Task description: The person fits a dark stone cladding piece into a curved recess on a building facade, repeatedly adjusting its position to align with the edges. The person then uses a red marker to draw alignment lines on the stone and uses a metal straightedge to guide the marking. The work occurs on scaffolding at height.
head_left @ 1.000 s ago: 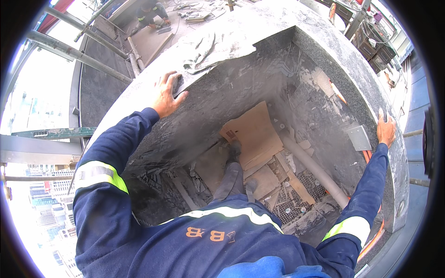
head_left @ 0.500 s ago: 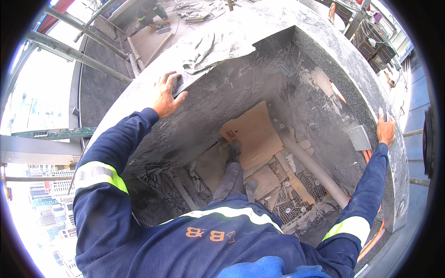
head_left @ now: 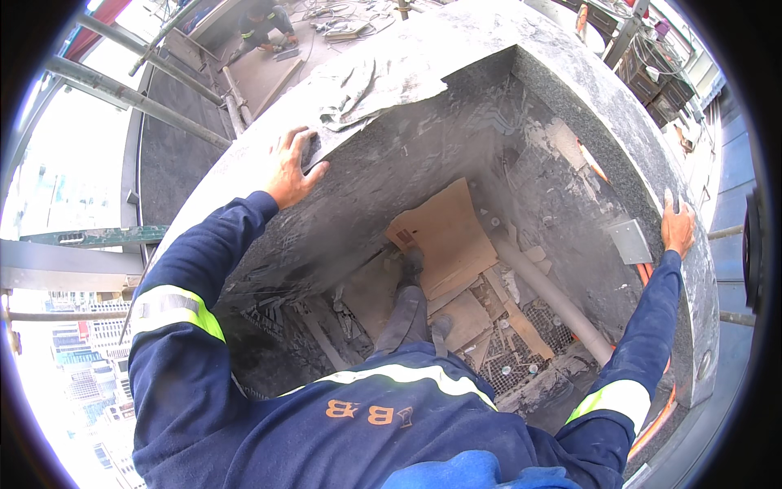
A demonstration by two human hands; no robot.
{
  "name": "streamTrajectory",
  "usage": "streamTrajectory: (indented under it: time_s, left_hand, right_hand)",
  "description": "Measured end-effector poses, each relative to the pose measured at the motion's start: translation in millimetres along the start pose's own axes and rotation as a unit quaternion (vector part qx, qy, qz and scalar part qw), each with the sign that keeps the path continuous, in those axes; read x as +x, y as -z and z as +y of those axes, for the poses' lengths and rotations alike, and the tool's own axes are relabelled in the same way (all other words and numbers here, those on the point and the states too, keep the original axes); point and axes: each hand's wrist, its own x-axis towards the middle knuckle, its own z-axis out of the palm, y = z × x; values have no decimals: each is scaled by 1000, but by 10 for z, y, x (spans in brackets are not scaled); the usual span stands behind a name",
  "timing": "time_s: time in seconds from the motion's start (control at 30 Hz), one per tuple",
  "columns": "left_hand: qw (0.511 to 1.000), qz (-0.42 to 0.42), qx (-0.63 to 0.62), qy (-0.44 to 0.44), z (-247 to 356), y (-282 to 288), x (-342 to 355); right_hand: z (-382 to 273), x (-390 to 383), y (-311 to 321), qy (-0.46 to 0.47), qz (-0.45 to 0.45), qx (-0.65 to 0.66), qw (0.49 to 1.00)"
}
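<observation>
The left hand (head_left: 292, 167) lies spread, palm down, on the top edge of the grey concrete wall (head_left: 383, 155) around a pit, fingers gripping nothing. The right hand (head_left: 676, 228) rests open on the opposite wall rim, just beside a flat metal scraper (head_left: 629, 241). Cardboard (head_left: 444, 236) and a pale pipe (head_left: 554, 297) lie in the pit below

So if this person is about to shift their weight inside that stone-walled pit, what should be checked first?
1. Left hand flat on the grey wall top: ok.
2. Right hand gripping the opposite rim: ok.
3. Boot planted on the cardboard sheet: ok, though the sheet may slide.
4. Footing below: not ok, loose boards and rubble around the pipe.
5. Other foot: cannot tell, hidden by the body.
6. Loose grey cloth near the left hand: not ok, could slip if leaned on.
</observation>
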Motion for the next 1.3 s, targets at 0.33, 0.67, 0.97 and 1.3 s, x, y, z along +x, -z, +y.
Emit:
streamTrajectory:
  time_s: [0.33, 0.67, 0.97, 1.3]
  left_hand:
    - [1000, 5, 2, -7, -8, 5, -1]
    - [1000, -4, 7, 14, 34, 19, 4]
    - [1000, -8, 2, 11, 23, 16, 2]
    - [1000, -11, -1, 14, 24, 19, 8]
  right_hand:
    - [26, 38, -49, 1, -1, 13, 1000]
    - [21, 22, -30, 2, 1, 13, 1000]
    - [48, 48, -64, 5, 1, 12, 1000]
    - [45, 50, -63, 1, -2, 10, 1000]
